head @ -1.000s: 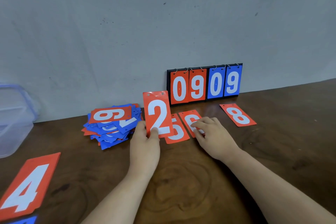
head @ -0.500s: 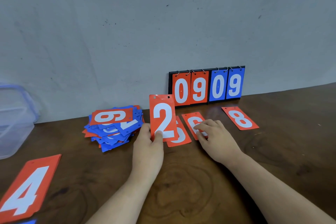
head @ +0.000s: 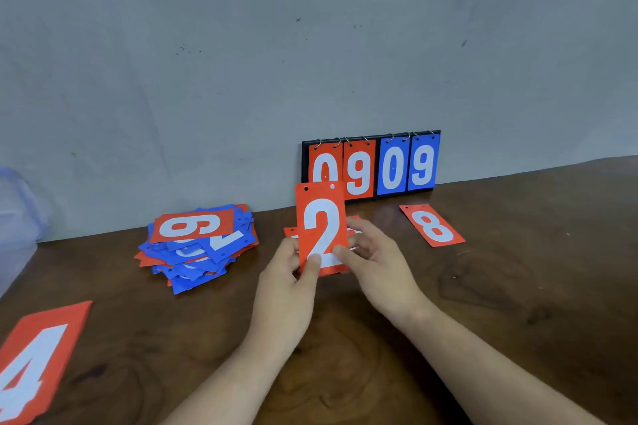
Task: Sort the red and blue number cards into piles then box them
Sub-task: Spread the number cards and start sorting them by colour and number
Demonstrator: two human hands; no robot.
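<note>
1. Wooden table [head: 518, 286], dark brown, set against a grey wall.
2. Clear plastic box [head: 17, 210] at the far left edge, blurred, well apart from the hands.
3. Mixed pile [head: 196, 245] of red and blue number cards, unsorted, left of the hands, a red card on top.
4. Scoreboard stand [head: 376, 166] upright against the wall, showing 0 9 in red and 0 9 in blue.
5. Red 4 card [head: 38, 362] flat at the near left corner.
6. Left hand [head: 290, 272]: curled, thumb on the face and fingers behind, pinching the lower end of the red 2 card [head: 322, 228] and holding it upright above the table.
7. Right hand [head: 376, 266]: half closed, thumb against that card's right edge, fingers curled round another red card [head: 354, 218] mostly hidden behind it.
8. Red 8 card [head: 431, 225] flat on the table, right of the hands, near the stand.
</note>
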